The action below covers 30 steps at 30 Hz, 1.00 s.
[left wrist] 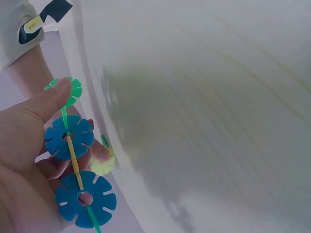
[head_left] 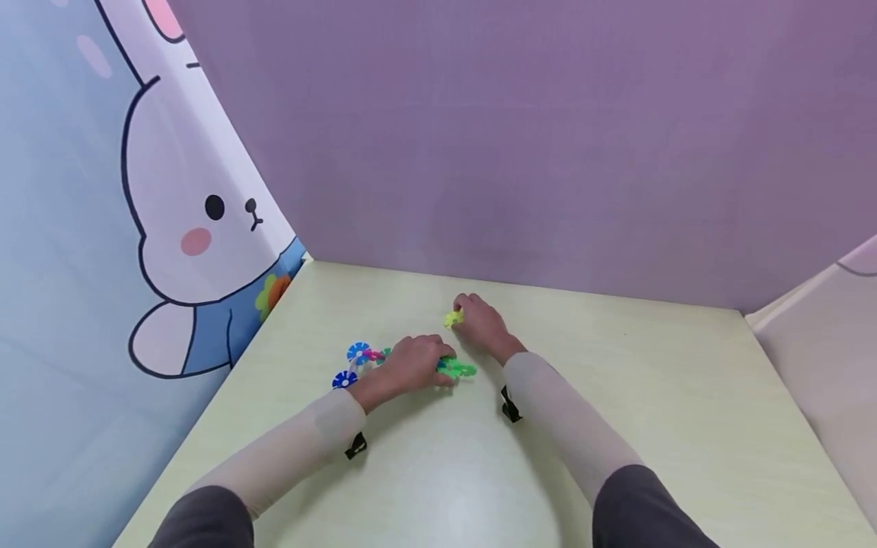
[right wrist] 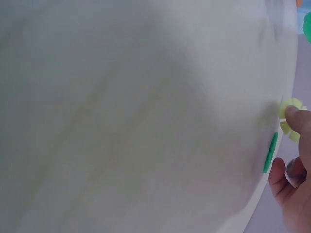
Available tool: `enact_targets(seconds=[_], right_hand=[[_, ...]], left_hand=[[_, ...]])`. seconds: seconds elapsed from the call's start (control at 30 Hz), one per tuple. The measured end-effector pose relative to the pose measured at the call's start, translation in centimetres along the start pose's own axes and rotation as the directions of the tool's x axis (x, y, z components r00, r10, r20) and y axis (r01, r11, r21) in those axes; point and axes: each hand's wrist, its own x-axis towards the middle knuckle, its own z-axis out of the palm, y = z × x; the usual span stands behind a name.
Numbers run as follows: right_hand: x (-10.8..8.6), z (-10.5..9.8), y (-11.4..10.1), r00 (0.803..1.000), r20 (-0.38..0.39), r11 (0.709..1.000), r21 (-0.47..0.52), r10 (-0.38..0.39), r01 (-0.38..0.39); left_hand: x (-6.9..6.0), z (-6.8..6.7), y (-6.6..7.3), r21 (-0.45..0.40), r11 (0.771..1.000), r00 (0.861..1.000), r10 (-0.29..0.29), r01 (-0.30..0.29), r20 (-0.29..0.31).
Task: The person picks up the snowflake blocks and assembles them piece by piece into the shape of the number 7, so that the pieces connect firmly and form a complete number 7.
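My left hand [head_left: 413, 362] grips a chain of slotted plastic snowflake discs, its thumb on a green disc [left wrist: 76, 91] in the left wrist view. Below that thumb, two blue discs [left wrist: 100, 191] are linked through edge-on green and yellow discs. The chain's green end [head_left: 457, 368] sticks out beyond the fingers in the head view. Farther back, my right hand [head_left: 483, 326] pinches a yellow snowflake disc [head_left: 453, 319]. An edge-on green disc [right wrist: 270, 152] shows beside the right fingers; whether it joins the yellow one I cannot tell.
More of the chain, with blue discs [head_left: 345, 379] and a pink disc [head_left: 374, 355], trails left of the left wrist. The pale table [head_left: 658, 411] meets a purple back panel [head_left: 521, 152]. A rabbit-printed cloth [head_left: 185, 228] hangs on the left.
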Motion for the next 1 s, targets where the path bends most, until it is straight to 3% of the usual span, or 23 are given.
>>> enact_targets(seconds=[0.2,0.57,0.77,1.0], right_hand=[[-0.9,-0.6,0.8,0.999,-0.030,0.999,-0.017,-0.044,0.043],[-3.1,-1.8,1.6,0.980,-0.110,0.982,0.068,-0.168,0.177],[-4.4,-2.5,1.9,0.977,-0.140,0.973,0.144,-0.161,0.181],[-6.1,-2.9,2.2,0.985,-0.119,0.958,0.242,-0.128,0.154]], left_hand=[[0.3,0.1,0.1,0.022,1.000,1.000,-0.007,0.007,0.013],[0.3,-0.3,0.7,0.027,1.000,1.000,-0.003,0.002,0.022],[0.3,-0.2,0.7,0.022,1.000,1.000,0.003,-0.003,0.023],[0.2,-0.1,0.7,0.024,1.000,1.000,0.008,-0.009,0.016]])
